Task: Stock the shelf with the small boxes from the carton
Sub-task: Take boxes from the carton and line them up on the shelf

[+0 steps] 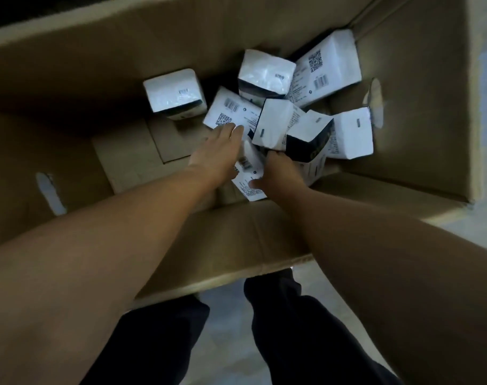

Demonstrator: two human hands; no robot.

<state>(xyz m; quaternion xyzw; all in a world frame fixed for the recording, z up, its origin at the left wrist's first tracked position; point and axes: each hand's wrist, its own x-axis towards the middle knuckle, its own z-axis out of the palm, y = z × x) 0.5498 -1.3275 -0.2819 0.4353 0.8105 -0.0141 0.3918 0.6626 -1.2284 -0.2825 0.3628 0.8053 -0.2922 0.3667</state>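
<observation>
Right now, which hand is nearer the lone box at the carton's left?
Left. The left hand reaches just right of the lone box; the right hand sits farther right, among the piled boxes.

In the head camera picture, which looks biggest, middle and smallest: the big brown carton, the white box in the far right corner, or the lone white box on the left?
1. Brown carton, by far.
2. Far right corner box.
3. Lone box on the left, which shows a smaller face; its tilt may exaggerate the gap.
</observation>
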